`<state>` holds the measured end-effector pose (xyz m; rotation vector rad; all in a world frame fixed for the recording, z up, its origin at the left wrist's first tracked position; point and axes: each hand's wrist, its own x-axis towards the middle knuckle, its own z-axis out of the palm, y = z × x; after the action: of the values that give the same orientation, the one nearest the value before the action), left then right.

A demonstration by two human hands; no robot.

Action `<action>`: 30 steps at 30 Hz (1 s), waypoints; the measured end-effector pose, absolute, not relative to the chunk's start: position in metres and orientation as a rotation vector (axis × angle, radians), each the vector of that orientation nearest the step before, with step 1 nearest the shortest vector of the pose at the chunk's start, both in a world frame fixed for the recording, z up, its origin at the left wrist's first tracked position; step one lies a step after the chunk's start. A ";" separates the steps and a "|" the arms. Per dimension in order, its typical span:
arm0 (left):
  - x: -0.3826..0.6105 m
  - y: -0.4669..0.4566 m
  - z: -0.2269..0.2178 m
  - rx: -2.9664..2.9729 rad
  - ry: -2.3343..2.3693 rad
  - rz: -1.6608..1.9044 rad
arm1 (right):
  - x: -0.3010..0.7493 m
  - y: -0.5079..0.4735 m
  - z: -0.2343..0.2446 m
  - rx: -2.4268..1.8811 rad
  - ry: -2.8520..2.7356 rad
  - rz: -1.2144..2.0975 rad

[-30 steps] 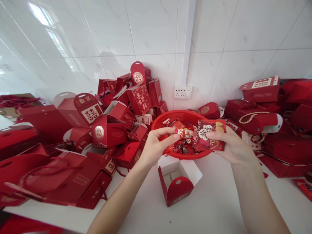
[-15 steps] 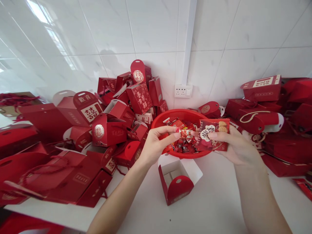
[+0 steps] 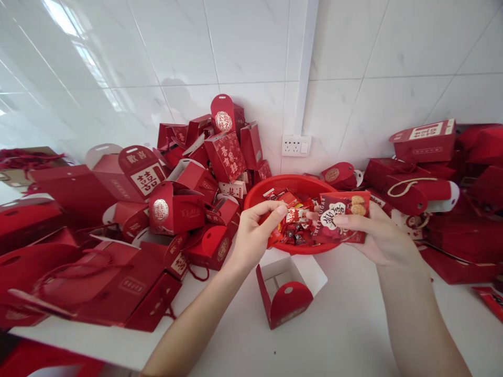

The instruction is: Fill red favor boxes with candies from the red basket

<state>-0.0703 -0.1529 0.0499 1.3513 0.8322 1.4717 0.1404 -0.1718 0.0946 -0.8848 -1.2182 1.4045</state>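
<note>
My left hand (image 3: 253, 230) is closed in a pinch at the left end of a small red-and-white wrapped candy (image 3: 297, 215). In my right hand (image 3: 387, 235) is a flat red packet (image 3: 332, 209) printed with "SWEET SUGAR" and a white emblem, its thumb lying across the front. Fingertips of the right hand show past the packet's left edge, at the candy's right end. Both hands are over a red plastic basket (image 3: 251, 195) of mixed wrapped candies (image 3: 293, 235). Below them an open red box (image 3: 288, 306) with a white inside stands on the white table (image 3: 338, 324).
Folded red gift boxes (image 3: 176, 207) are heaped on the left, some with cord handles. More red boxes (image 3: 424, 144) pile up on the right. Behind the basket is a white tiled wall with a power socket (image 3: 296, 145). A red packet (image 3: 489, 301) lies at the right edge.
The left thumb and forefinger have shifted slightly and now cover the candy's left twisted end. The right hand and its packet are almost still.
</note>
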 end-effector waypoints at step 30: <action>-0.113 -0.154 0.079 2.432 1.030 0.054 | 0.156 -0.173 0.090 -0.911 -1.398 1.358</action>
<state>-0.1128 -0.1539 0.0791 2.4321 1.0297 0.0540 0.1565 -0.1730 0.0903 -0.9111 -1.3975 1.3581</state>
